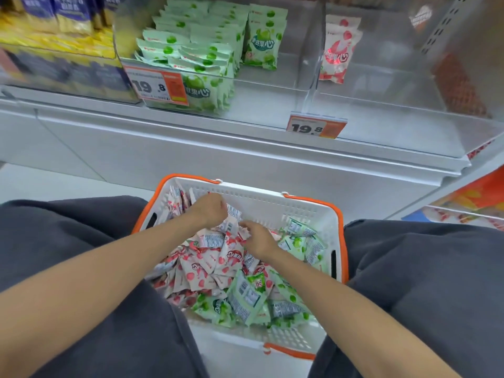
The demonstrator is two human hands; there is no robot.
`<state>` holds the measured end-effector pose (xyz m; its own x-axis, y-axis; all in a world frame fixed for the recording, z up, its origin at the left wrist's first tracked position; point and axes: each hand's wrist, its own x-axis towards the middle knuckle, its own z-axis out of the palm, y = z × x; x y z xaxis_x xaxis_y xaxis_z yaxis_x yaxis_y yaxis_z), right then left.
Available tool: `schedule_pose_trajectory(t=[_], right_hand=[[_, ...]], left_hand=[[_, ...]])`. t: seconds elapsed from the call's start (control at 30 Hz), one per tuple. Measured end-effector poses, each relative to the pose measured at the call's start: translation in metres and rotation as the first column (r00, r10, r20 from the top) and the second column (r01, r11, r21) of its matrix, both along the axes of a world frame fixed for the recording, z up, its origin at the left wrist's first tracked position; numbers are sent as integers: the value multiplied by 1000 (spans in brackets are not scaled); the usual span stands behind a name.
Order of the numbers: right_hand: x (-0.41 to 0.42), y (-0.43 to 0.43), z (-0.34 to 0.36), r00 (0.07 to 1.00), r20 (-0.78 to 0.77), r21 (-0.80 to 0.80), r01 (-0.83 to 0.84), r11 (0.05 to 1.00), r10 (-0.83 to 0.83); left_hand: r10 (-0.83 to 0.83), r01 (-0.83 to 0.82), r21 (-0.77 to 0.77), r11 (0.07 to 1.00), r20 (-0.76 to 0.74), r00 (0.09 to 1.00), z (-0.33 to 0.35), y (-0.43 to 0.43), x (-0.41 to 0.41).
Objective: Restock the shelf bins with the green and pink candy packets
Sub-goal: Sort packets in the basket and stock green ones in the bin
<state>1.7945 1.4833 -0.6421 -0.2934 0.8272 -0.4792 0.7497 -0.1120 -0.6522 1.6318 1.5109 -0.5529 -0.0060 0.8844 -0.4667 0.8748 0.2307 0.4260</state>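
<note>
Left hand (210, 211) and right hand (257, 237) clutch pink packets (218, 257) in the full basket (245, 190); green bin (261, 96) part-stocked, pink bin (381, 99) near-empty.

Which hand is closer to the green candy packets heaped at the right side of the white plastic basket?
Right. The right hand sits just beside the green candy packets; the left hand grips pink candy packets farther away, toward the white plastic basket's far left.
</note>
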Motion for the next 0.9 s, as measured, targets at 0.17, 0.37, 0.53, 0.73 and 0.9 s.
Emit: schedule_pose_trajectory(t=[0.17, 0.37, 0.53, 0.73, 0.9], right_hand=[[-14, -7, 3, 839, 314, 169, -510, 843, 444], [10, 23, 54, 945, 187, 86, -288, 954, 269], [50, 57, 136, 904, -352, -199, 182, 963, -243], [70, 59, 191, 718, -616, -293, 173, 940, -324], [78, 62, 225, 680, -684, -124, 247, 961, -263]], left_hand=[[-12, 12, -25, 1000, 13, 1000, 5, -4, 2], [11, -12, 36, 999, 35, 999, 13, -4, 0], [194, -249, 203, 947, 256, 947, 34, 1, 5], [14, -244, 314, 918, 588, 809, 83, 17, 36], [-79, -251, 534, 808, 520, 851, 129, 40, 64]])
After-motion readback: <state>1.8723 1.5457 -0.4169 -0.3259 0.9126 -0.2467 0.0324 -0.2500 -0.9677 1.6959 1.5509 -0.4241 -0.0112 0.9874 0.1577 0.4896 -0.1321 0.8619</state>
